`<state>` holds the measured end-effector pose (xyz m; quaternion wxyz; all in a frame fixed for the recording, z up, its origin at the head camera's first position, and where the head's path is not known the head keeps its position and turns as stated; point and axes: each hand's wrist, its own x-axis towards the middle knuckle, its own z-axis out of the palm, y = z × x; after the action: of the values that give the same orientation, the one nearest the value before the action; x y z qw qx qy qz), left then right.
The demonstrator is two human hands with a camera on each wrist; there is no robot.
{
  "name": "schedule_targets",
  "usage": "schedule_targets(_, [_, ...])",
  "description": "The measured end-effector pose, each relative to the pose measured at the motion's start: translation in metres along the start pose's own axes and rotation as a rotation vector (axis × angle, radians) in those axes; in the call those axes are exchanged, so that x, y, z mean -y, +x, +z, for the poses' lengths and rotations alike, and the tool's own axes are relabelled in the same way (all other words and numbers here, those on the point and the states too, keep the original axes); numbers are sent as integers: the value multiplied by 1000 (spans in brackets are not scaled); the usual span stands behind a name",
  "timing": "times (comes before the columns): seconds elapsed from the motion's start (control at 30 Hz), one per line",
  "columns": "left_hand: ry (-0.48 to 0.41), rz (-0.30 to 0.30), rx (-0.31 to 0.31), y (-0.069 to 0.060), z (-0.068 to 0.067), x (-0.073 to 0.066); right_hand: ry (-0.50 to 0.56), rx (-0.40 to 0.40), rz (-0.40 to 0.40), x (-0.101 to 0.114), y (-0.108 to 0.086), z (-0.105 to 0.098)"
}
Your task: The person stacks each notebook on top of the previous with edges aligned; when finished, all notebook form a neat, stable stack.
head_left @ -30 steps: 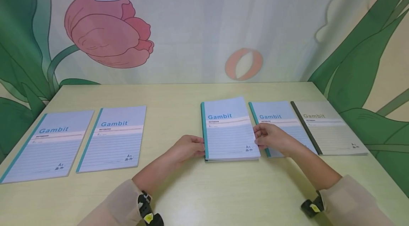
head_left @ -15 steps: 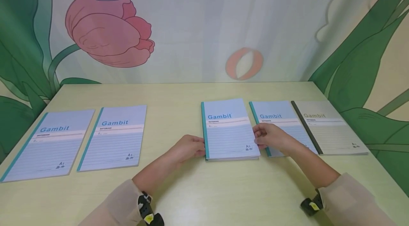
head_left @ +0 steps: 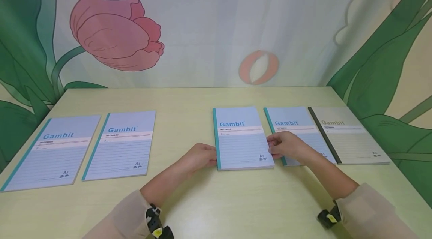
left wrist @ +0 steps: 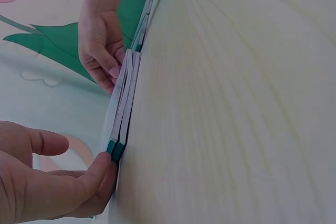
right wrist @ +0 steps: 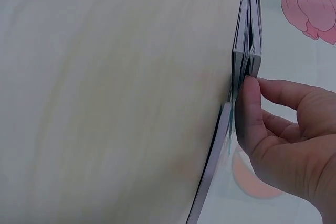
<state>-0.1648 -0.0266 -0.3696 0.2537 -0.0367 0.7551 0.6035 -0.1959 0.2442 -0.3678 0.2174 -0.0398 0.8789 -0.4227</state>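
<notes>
In the middle of the table lies a stack of two notebooks [head_left: 240, 145] with pale blue covers and teal spines. In the head view their edges line up; the left wrist view shows the two spines one over the other. My left hand [head_left: 199, 155] touches the spine side with its fingertips, its thumb [left wrist: 50, 142] held apart. On the opposite side, my right hand [head_left: 287, 145] rests its fingertips against the page edges, near a corner in the right wrist view. It partly hides another blue notebook [head_left: 297, 119] lying behind it.
At the far right lies a grey notebook [head_left: 351, 137] with a black spine, beside the blue one. Two more blue notebooks, a larger one [head_left: 50, 152] and a smaller one [head_left: 119, 145], lie apart on the left. A printed curtain [head_left: 202, 36] hangs behind the table [head_left: 189, 201].
The top notebook's far edge has come down and toward me, so it lies flush over the one beneath. Both hands have stayed almost in place at the sides.
</notes>
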Motion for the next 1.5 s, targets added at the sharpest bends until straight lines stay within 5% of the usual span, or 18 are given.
schedule_targets(0.43, [34, -15, -13, -4, 0, -3, -90, -29, -10, 1, 0, -3])
schedule_targets(0.8, [134, 129, -94, -3, 3, -16, -175, -91, -28, 1, -16, -28])
schedule_targets(1.03, [191, 201, -102, 2, 15, -31, -238, -165, 14, -6, -27, -45])
schedule_targets(1.23, [202, 244, -50, 5, 28, -49, -321, -218, -2, -17, -33, -54])
schedule_targets(1.5, [173, 233, 1, 13, 52, -67, -452, -221, 18, -33, -40, -69])
